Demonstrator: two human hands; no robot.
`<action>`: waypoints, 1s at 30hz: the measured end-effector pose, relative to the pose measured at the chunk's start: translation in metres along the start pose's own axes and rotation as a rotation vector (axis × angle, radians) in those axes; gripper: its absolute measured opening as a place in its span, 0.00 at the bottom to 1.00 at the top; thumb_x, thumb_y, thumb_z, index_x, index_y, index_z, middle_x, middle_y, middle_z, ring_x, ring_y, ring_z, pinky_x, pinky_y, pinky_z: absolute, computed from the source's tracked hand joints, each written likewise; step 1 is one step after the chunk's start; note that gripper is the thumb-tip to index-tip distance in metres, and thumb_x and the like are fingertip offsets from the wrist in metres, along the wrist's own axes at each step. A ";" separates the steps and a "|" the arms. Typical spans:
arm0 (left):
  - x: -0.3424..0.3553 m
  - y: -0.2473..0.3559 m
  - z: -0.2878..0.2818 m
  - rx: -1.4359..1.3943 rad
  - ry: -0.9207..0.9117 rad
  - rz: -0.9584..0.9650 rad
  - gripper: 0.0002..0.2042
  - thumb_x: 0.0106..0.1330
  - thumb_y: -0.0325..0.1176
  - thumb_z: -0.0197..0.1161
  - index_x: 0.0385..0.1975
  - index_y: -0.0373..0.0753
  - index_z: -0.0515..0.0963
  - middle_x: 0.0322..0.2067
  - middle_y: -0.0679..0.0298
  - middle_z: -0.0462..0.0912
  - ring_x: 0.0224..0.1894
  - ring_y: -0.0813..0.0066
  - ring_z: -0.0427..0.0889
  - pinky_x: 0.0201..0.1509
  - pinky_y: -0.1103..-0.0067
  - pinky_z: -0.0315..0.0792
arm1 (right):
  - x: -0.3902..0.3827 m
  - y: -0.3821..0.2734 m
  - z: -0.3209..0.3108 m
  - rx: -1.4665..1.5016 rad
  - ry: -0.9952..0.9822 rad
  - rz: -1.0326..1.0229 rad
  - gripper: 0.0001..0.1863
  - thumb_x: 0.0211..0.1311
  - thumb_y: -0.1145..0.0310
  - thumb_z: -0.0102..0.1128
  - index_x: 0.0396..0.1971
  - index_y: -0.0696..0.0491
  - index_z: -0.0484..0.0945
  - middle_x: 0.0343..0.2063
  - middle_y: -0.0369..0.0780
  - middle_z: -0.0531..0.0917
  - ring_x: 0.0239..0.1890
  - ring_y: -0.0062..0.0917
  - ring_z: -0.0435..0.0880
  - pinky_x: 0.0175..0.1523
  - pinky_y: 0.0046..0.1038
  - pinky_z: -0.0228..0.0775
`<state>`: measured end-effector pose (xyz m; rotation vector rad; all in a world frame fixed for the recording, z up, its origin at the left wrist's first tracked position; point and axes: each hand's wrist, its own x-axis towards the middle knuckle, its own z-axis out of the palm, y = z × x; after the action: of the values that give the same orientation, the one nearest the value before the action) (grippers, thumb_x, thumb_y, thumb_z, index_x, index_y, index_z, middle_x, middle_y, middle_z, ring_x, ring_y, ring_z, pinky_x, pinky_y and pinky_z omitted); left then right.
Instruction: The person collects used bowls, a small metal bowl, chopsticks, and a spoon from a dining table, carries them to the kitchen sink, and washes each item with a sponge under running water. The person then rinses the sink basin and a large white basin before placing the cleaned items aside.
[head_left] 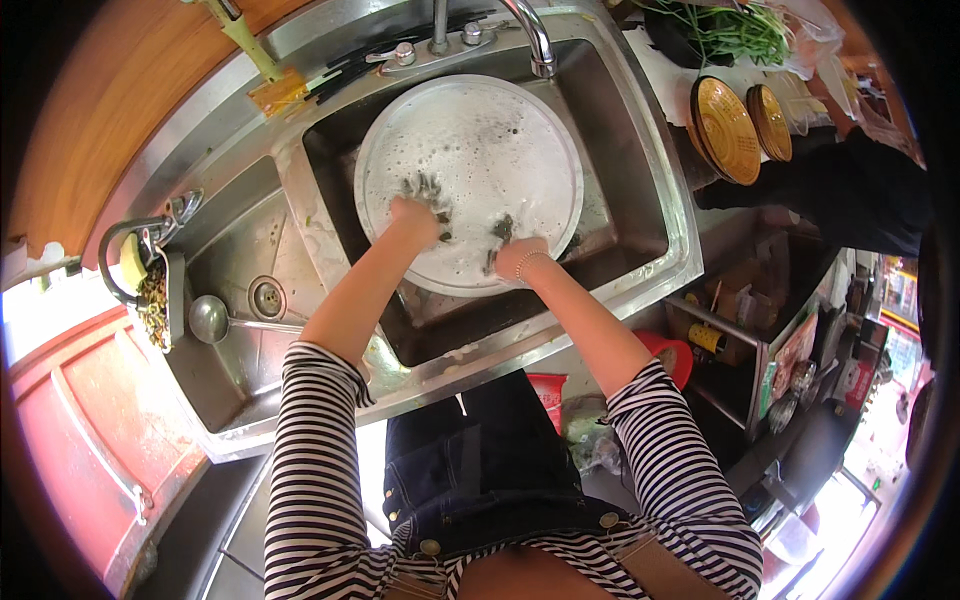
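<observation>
A large round metal basin of foamy, cloudy water stands in the right-hand bowl of a steel sink. Both of my hands reach into it. My left hand dips into the suds at the basin's left side, its fingers under the foam. Close to the near rim, my right hand is also partly sunk, with a bracelet at the wrist. Dark gaps in the foam show around both hands. Whether either hand grips anything under the water is hidden. The curved faucet hangs over the basin's far right edge.
In the left sink bowl a ladle lies near the drain, beside a container of food scraps. Stacked yellow baskets and green vegetables sit at the right. A person's dark sleeve reaches in there.
</observation>
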<state>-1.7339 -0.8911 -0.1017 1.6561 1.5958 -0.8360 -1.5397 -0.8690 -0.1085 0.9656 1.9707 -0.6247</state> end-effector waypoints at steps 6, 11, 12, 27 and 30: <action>-0.011 0.001 0.025 0.084 0.177 -0.060 0.16 0.57 0.34 0.51 0.43 0.44 0.81 0.51 0.57 0.76 0.60 0.60 0.68 0.59 0.65 0.61 | 0.031 -0.001 0.016 -0.189 -0.058 -0.415 0.18 0.56 0.66 0.44 0.37 0.59 0.80 0.41 0.50 0.80 0.44 0.41 0.80 0.48 0.41 0.71; -0.047 0.002 0.030 -0.076 0.112 0.086 0.14 0.58 0.35 0.53 0.41 0.44 0.81 0.41 0.63 0.81 0.52 0.59 0.73 0.56 0.69 0.66 | 0.037 -0.013 0.021 -0.329 -0.064 -0.695 0.17 0.57 0.67 0.44 0.31 0.63 0.80 0.34 0.53 0.81 0.38 0.43 0.81 0.43 0.41 0.72; -0.061 -0.005 0.030 -0.051 0.199 0.123 0.13 0.58 0.36 0.54 0.40 0.44 0.81 0.39 0.63 0.81 0.50 0.60 0.75 0.54 0.69 0.67 | 0.035 -0.013 0.020 -0.342 -0.051 -0.750 0.16 0.58 0.67 0.44 0.30 0.63 0.79 0.33 0.53 0.81 0.38 0.44 0.81 0.43 0.41 0.72; -0.243 -0.375 0.196 -0.529 1.181 -0.989 0.16 0.57 0.41 0.60 0.42 0.41 0.77 0.37 0.54 0.81 0.37 0.58 0.80 0.40 0.68 0.72 | 0.042 -0.097 0.017 0.808 -0.170 -0.251 0.32 0.64 0.45 0.39 0.48 0.61 0.73 0.49 0.48 0.76 0.55 0.35 0.72 0.58 0.33 0.61; -0.250 -0.483 0.213 -0.070 1.254 -0.900 0.22 0.57 0.40 0.61 0.49 0.36 0.71 0.42 0.54 0.79 0.37 0.61 0.79 0.38 0.70 0.72 | 0.031 -0.098 0.013 0.779 -0.040 -0.301 0.34 0.67 0.43 0.35 0.58 0.58 0.65 0.55 0.47 0.71 0.56 0.34 0.69 0.61 0.28 0.56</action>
<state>-2.2252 -1.1999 -0.0339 1.3813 3.2946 0.0419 -1.6241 -0.9225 -0.1346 1.0815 1.8624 -1.6448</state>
